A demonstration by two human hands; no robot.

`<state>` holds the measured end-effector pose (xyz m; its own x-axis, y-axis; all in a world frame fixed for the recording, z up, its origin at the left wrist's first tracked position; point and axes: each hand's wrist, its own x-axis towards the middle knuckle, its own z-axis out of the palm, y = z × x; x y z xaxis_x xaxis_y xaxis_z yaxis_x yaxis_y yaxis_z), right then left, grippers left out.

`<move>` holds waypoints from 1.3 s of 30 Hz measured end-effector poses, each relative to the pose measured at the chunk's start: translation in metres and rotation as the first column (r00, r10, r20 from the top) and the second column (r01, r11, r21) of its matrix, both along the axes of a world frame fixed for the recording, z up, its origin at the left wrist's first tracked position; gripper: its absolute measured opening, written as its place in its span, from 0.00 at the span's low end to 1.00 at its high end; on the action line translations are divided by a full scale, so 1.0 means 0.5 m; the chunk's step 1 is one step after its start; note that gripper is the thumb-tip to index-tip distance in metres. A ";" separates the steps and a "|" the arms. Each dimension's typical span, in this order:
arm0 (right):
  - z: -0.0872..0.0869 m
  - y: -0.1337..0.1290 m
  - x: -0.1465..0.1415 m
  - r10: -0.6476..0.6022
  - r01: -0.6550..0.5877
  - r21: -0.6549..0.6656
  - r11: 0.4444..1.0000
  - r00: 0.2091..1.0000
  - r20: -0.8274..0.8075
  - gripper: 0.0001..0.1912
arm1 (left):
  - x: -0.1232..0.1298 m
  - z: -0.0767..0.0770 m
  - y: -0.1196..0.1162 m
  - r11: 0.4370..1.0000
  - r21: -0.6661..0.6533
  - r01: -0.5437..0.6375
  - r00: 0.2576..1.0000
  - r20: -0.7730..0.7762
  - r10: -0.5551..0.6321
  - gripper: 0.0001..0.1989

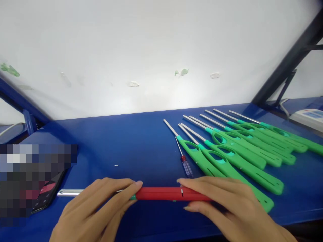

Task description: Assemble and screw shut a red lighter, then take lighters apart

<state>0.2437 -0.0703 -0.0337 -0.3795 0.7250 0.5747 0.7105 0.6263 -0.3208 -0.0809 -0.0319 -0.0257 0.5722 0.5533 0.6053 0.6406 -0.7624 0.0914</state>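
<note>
Pinching the red lighter (pixel 158 193) from both sides, you had your left hand (pixel 93 208) clamped at its neck and your right hand (pixel 227 205) clamped on its handle, probably to keep it level and steady. It was on the near side of the screwdriver (pixel 186 166). To the screwdriver's right, green lighters (pixel 243 169) lay fanned, apparently so their handles faced you; to its left was a small metal piece (pixel 116 165).
</note>
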 end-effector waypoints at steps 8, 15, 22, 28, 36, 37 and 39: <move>0.010 0.003 -0.009 0.047 -0.050 0.145 0.988 0.999 0.022 0.11 | 0.025 -0.012 -0.003 0.999 0.019 0.026 0.996 -0.085 -0.024 0.16; -0.004 0.003 -0.009 0.026 -0.053 0.158 0.986 0.985 0.168 0.16 | 0.046 -0.008 -0.010 0.995 -0.098 0.037 0.995 -0.085 -0.045 0.14; 0.016 0.003 -0.025 0.007 -0.067 0.185 0.981 0.952 0.308 0.20 | 0.016 0.005 0.016 0.980 -0.162 -0.112 0.992 -0.067 0.102 0.16; 0.008 0.002 -0.009 -0.122 0.081 0.204 0.976 0.973 0.198 0.18 | -0.042 -0.008 0.085 0.899 -0.151 -0.412 0.909 -0.133 0.395 0.20; -0.011 0.007 -0.011 -0.303 0.303 0.087 0.949 0.953 -0.020 0.13 | -0.047 0.008 0.095 0.845 -0.225 -0.485 0.874 -0.156 0.460 0.23; -0.011 0.008 -0.012 -0.304 0.303 0.089 0.949 0.953 -0.002 0.13 | -0.050 0.012 0.099 0.832 -0.237 -0.502 0.864 -0.189 0.467 0.25; -0.012 0.010 -0.012 -0.314 0.309 0.107 0.945 0.949 0.031 0.13 | -0.054 0.023 0.114 0.805 -0.255 -0.535 0.840 -0.259 0.476 0.26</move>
<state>0.2379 -0.0653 -0.0399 -0.1726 0.7516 0.6366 0.8880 0.3985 -0.2297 -0.1080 0.0254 -0.0145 0.2377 0.9318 0.2742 0.9542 -0.2768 0.1136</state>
